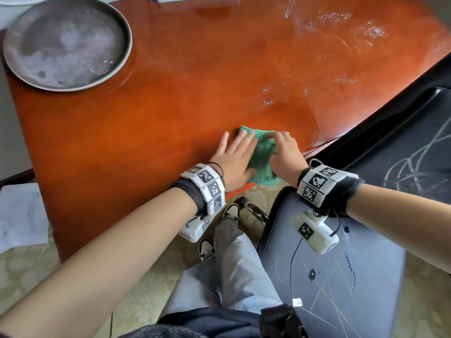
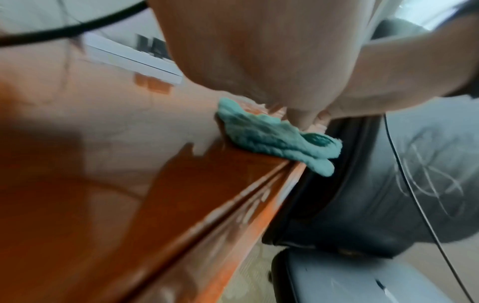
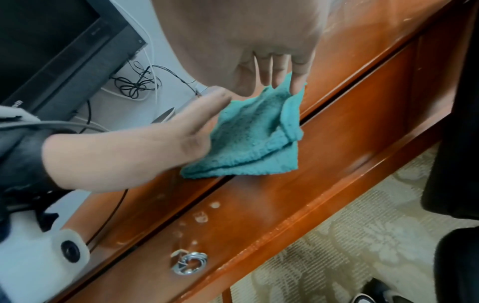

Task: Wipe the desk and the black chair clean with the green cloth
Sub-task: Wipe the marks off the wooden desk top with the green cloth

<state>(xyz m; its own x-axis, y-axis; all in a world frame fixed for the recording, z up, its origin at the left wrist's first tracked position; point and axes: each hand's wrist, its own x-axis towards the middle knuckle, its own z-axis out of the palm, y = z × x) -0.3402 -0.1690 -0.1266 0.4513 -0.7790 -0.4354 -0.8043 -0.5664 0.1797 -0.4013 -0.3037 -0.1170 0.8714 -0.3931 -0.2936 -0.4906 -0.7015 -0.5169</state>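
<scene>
Green cloth (image 1: pixel 262 157) lies folded at the desk's (image 1: pixel 151 113) near edge, between both hands. Left hand (image 1: pixel 234 159) presses flat on its left side, fingers straight; right hand (image 1: pixel 286 154) has fingertips curled onto its far right corner. Black chair (image 1: pixel 366 264) just right.

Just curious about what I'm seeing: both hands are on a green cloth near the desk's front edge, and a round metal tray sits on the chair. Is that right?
Not quite. The round metal tray sits on the desk, at its far left corner, not on the chair; the head view shows this. The rest holds: the left hand and right hand are both on the green cloth near the front edge.
</scene>
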